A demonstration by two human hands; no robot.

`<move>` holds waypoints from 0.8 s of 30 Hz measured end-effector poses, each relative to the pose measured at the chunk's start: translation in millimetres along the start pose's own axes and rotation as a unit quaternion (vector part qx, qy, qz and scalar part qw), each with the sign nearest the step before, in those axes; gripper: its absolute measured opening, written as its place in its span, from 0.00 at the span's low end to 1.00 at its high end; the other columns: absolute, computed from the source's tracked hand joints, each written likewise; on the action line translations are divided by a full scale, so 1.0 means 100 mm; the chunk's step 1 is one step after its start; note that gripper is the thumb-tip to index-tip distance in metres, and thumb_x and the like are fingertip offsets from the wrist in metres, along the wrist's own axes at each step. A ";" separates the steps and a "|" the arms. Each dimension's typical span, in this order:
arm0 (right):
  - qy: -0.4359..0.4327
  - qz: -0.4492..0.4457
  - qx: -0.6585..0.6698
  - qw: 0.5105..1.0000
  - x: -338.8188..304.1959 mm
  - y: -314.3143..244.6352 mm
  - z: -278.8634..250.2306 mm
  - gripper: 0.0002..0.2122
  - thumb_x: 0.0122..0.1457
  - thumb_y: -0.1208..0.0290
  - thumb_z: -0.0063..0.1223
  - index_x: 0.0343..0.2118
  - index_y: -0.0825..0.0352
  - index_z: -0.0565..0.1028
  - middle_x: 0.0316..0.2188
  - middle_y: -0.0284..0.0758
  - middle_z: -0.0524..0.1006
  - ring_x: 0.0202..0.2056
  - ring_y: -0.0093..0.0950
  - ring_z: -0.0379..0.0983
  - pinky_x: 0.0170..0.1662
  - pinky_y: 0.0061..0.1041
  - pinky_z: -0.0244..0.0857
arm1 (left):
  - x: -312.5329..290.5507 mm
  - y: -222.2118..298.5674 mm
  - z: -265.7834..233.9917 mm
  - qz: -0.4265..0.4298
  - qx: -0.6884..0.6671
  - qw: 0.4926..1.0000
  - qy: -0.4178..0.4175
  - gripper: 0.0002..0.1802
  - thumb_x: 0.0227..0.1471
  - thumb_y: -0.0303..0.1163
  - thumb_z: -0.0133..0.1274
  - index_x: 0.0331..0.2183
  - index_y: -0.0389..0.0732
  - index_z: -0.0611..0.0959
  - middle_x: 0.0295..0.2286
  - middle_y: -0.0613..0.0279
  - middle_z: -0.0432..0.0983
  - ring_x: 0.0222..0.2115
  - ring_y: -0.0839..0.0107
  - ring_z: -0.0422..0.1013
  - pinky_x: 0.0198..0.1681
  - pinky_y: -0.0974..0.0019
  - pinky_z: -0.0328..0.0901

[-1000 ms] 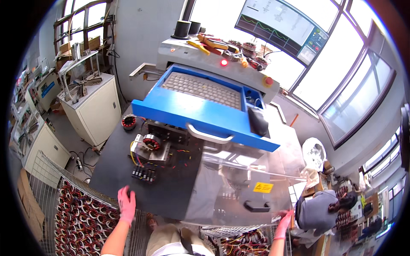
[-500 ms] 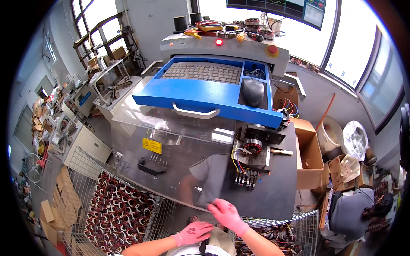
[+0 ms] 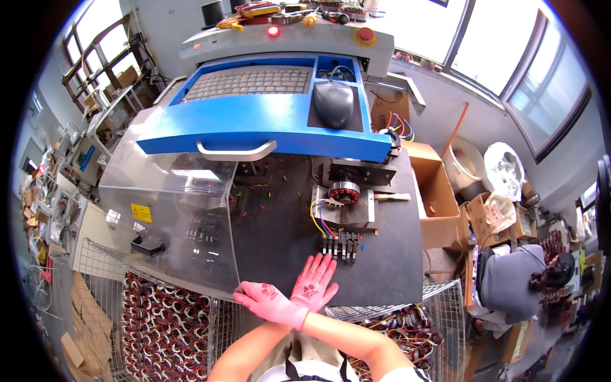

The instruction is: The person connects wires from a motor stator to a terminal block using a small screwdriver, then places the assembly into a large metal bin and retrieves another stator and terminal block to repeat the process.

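My right hand [image 3: 273, 302], in a pink glove, reaches across to the left over my left wrist. Its fingers are closed at the lower corner of a clear sliding cover [image 3: 181, 248] with a black handle. My left hand [image 3: 313, 281], also pink-gloved, lies over the dark work plate with its fingers stretched out. Just beyond its fingertips is a row of black terminal clips [image 3: 342, 247]. Yellow, blue and red wires run from these clips to a round motor stator [image 3: 344, 192] on a metal fixture. The right fingertips are partly hidden.
A blue drawer [image 3: 235, 121] with keyboard and black mouse [image 3: 333, 104] overhangs the plate. A hammer-like wooden handle [image 3: 393, 197] lies beside the fixture. Wire baskets [image 3: 213, 331] of stators stand below. At right are a cardboard box [image 3: 433, 197] and a seated person [image 3: 512, 280].
My right hand has moved left with the clear cover, uncovering the plate's middle. My left hand has gone forward and right beneath the right arm, fingers extending. The view has shifted right.
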State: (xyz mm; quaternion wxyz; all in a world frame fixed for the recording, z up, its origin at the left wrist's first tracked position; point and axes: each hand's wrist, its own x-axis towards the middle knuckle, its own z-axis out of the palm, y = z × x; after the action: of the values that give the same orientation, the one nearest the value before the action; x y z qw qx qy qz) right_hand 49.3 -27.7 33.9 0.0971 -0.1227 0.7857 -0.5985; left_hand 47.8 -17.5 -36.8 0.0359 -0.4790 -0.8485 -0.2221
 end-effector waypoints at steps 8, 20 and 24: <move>0.351 -0.034 -0.367 0.861 -0.33 0.50 -1.39 0.25 0.51 0.71 0.54 0.53 0.71 0.64 0.47 0.49 0.69 0.50 0.47 0.64 0.53 0.40 0.58 | 0.14 -0.07 0.22 -0.031 -0.016 0.999 0.021 0.37 0.53 0.47 0.46 0.59 0.38 0.60 0.59 0.50 0.54 0.61 0.53 0.48 0.66 0.53 0.40; 0.396 -0.054 -0.487 0.776 0.14 0.80 -2.49 0.23 0.50 0.72 0.55 0.52 0.62 0.69 0.49 0.37 0.71 0.51 0.39 0.66 0.54 0.36 0.60 | 0.14 -0.11 0.26 -0.032 -0.036 0.999 -0.022 0.35 0.53 0.45 0.47 0.58 0.38 0.62 0.60 0.54 0.54 0.61 0.58 0.51 0.66 0.55 0.41; 0.196 0.044 -0.501 0.842 0.16 0.76 -2.78 0.24 0.46 0.67 0.61 0.49 0.62 0.70 0.46 0.38 0.72 0.47 0.38 0.67 0.49 0.35 0.63 | 0.25 0.00 0.15 -0.027 -0.081 0.996 0.004 0.33 0.53 0.43 0.47 0.57 0.37 0.65 0.58 0.52 0.57 0.59 0.57 0.54 0.65 0.55 0.43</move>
State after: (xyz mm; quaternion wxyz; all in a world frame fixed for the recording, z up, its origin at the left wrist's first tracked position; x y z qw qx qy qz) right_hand -55.0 241.8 34.2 -0.1077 -0.0001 0.9856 -0.1305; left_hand 36.2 8.6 -43.1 -0.0058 -0.4565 -0.8402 -0.2928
